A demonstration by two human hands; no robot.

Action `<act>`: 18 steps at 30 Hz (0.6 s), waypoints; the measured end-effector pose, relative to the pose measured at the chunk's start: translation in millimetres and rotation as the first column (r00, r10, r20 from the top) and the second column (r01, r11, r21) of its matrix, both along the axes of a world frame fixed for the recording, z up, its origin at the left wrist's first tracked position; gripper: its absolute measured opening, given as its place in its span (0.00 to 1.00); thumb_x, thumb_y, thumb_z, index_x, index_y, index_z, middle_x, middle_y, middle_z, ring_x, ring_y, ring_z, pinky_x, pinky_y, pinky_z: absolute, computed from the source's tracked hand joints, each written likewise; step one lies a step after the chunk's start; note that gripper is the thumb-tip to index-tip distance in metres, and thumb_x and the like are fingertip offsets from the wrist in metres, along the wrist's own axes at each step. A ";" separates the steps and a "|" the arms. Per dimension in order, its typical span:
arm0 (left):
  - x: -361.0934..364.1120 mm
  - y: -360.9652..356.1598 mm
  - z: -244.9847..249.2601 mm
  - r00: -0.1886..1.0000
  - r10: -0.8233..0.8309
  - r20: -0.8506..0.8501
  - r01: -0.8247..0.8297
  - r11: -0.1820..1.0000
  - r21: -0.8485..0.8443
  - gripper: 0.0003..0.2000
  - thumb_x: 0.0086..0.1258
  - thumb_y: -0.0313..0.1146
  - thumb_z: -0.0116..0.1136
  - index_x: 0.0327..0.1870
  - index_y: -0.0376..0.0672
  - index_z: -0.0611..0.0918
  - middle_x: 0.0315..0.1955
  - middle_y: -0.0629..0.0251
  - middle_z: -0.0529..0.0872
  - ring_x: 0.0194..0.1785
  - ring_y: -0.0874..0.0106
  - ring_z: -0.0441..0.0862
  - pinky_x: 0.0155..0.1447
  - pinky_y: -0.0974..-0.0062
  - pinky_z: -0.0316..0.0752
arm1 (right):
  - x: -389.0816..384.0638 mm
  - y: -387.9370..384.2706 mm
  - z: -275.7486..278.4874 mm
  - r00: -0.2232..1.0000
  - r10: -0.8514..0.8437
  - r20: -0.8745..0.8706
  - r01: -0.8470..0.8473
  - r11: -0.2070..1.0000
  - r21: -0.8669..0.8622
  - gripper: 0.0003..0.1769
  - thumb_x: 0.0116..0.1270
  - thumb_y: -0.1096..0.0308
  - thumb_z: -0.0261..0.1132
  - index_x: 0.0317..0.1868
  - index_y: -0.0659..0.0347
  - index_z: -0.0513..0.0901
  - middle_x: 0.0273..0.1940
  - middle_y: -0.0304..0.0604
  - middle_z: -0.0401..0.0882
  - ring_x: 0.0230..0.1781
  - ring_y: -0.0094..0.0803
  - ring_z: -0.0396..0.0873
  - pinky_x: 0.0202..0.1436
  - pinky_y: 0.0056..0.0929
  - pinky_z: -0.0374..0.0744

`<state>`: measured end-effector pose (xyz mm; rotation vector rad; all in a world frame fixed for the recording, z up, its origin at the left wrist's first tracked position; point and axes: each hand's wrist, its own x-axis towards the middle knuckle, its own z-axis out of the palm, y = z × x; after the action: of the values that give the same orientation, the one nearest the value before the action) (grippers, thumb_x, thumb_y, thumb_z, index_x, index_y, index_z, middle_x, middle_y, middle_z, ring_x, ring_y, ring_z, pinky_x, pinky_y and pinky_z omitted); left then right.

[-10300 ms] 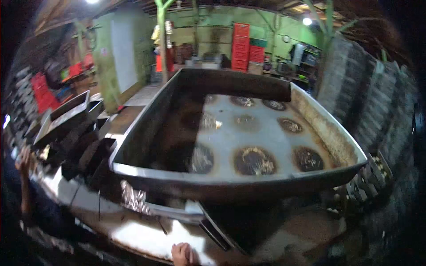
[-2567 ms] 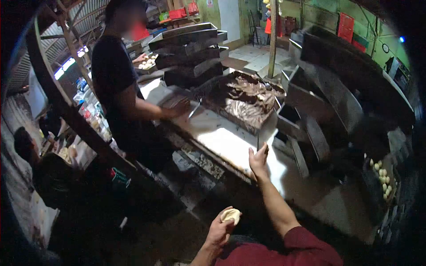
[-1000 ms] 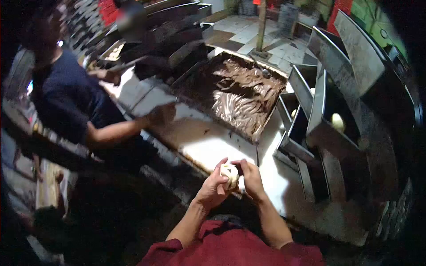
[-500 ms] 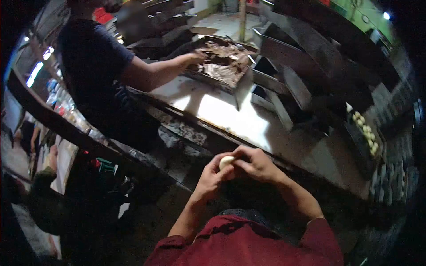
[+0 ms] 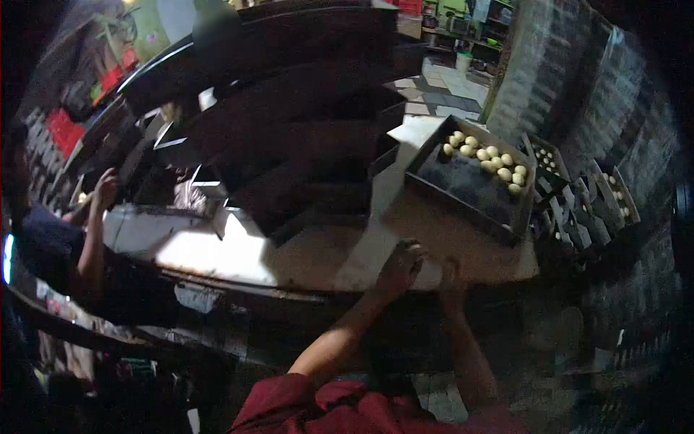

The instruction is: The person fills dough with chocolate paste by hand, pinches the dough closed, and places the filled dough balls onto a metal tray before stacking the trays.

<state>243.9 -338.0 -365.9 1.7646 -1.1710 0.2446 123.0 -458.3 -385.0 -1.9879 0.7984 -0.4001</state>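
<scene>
In the head view my left hand is over the front edge of the table, in shadow, its fingers curled. Whatever it may hold is too dark to make out. My right hand is a little to its right, apart from it and smeared by motion, so its fingers do not show clearly. Beyond both hands a dark, shallow tray rests on the table, with several pale round balls, like dough, along its far and right sides. Neither hand touches the tray.
The tabletop runs leftward, partly brightly lit. Dark stacked trays stand at its back. More trays with pale balls are at the far right. On the left is another person's arm, hand raised.
My view has swung right, bringing the tray of balls closer. My hands, together around a pale ball before, are now apart and over the table edge. The other person's hand has left the heap of scraps.
</scene>
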 end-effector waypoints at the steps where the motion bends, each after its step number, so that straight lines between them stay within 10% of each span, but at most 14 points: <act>1: 3.3 -20.4 -4.4 0.994 -0.092 0.062 0.075 0.970 0.233 0.15 0.64 0.28 0.52 0.52 0.45 0.73 0.52 0.57 0.74 0.54 0.56 0.71 0.59 0.58 0.64 | 18.2 -41.7 -16.5 0.990 -0.137 -0.030 0.140 0.970 0.199 0.26 0.67 0.60 0.55 0.61 0.64 0.62 0.59 0.50 0.63 0.55 0.42 0.65 0.58 0.38 0.67; 3: -6.0 -31.0 -2.8 0.998 -0.030 0.061 0.009 0.951 0.308 0.16 0.65 0.29 0.51 0.54 0.46 0.72 0.54 0.56 0.72 0.57 0.56 0.69 0.61 0.58 0.63 | 46.9 -78.5 -41.2 0.957 -0.287 -0.045 0.274 0.838 0.472 0.26 0.68 0.56 0.53 0.59 0.66 0.63 0.53 0.49 0.68 0.48 0.37 0.71 0.51 0.36 0.73; 6: -2.0 16.0 -24.6 0.955 0.108 -0.276 -0.035 0.966 0.256 0.17 0.66 0.34 0.51 0.56 0.47 0.75 0.62 0.55 0.65 0.66 0.55 0.58 0.67 0.58 0.53 | 92.5 -40.6 -51.4 0.942 0.128 0.311 -0.220 0.934 0.283 0.28 0.67 0.56 0.55 0.60 0.66 0.63 0.54 0.47 0.67 0.49 0.36 0.71 0.54 0.38 0.71; 8: -11.1 100.1 -8.8 0.918 0.174 -0.356 -0.086 0.964 0.251 0.15 0.65 0.33 0.53 0.52 0.42 0.77 0.57 0.54 0.71 0.63 0.56 0.64 0.65 0.60 0.59 | 80.7 21.9 -4.3 0.615 0.410 -0.674 -0.663 0.731 -0.161 0.21 0.69 0.57 0.51 0.57 0.61 0.69 0.54 0.48 0.69 0.57 0.39 0.66 0.65 0.41 0.61; 9: -14.5 140.3 -16.8 0.911 0.325 -0.255 -0.233 0.913 0.334 0.14 0.64 0.31 0.54 0.51 0.41 0.77 0.53 0.54 0.74 0.60 0.56 0.69 0.61 0.62 0.64 | 42.1 15.6 19.8 0.672 0.602 -0.431 -0.725 0.654 -0.216 0.15 0.69 0.63 0.50 0.51 0.62 0.72 0.52 0.46 0.71 0.55 0.40 0.68 0.61 0.42 0.65; 10: -11.9 180.5 -12.7 0.886 0.428 -0.178 -0.337 0.858 0.389 0.13 0.64 0.28 0.54 0.50 0.42 0.77 0.51 0.54 0.75 0.56 0.56 0.72 0.58 0.62 0.67 | 20.6 -12.4 -16.8 0.711 0.649 -0.269 -0.590 0.343 -0.731 0.14 0.69 0.64 0.51 0.48 0.63 0.72 0.51 0.45 0.71 0.53 0.39 0.69 0.60 0.41 0.67; 11: -19.2 204.3 -10.3 0.499 0.214 -0.840 -0.472 0.880 -0.057 0.16 0.58 0.24 0.56 0.49 0.43 0.77 0.50 0.55 0.75 0.54 0.56 0.72 0.58 0.63 0.67 | 8.2 -52.4 -39.4 0.691 0.682 -0.242 -0.616 0.379 -0.690 0.14 0.69 0.64 0.51 0.49 0.63 0.72 0.51 0.45 0.71 0.53 0.39 0.70 0.60 0.41 0.67; 13: -2.8 268.4 7.9 0.771 0.625 -0.124 -0.548 0.750 0.372 0.19 0.51 0.23 0.59 0.48 0.43 0.77 0.48 0.56 0.75 0.52 0.57 0.72 0.56 0.63 0.68 | 22.3 -93.9 -6.2 0.768 0.568 -0.296 -0.635 0.616 -0.467 0.15 0.69 0.63 0.51 0.50 0.63 0.72 0.51 0.46 0.71 0.53 0.39 0.70 0.60 0.40 0.68; 18: 93.0 300.1 -6.4 0.719 0.684 0.128 -0.693 0.688 0.217 0.20 0.49 0.25 0.61 0.47 0.42 0.76 0.45 0.56 0.75 0.49 0.56 0.72 0.54 0.60 0.66 | 108.1 -58.5 -34.3 0.946 0.187 -0.266 -0.271 0.905 -0.329 0.17 0.69 0.61 0.51 0.52 0.63 0.71 0.52 0.47 0.72 0.55 0.39 0.70 0.60 0.38 0.68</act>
<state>336.9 -37.8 -372.3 2.3923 -0.5069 0.5992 231.0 -516.8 -419.3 -2.4792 0.6490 -0.1872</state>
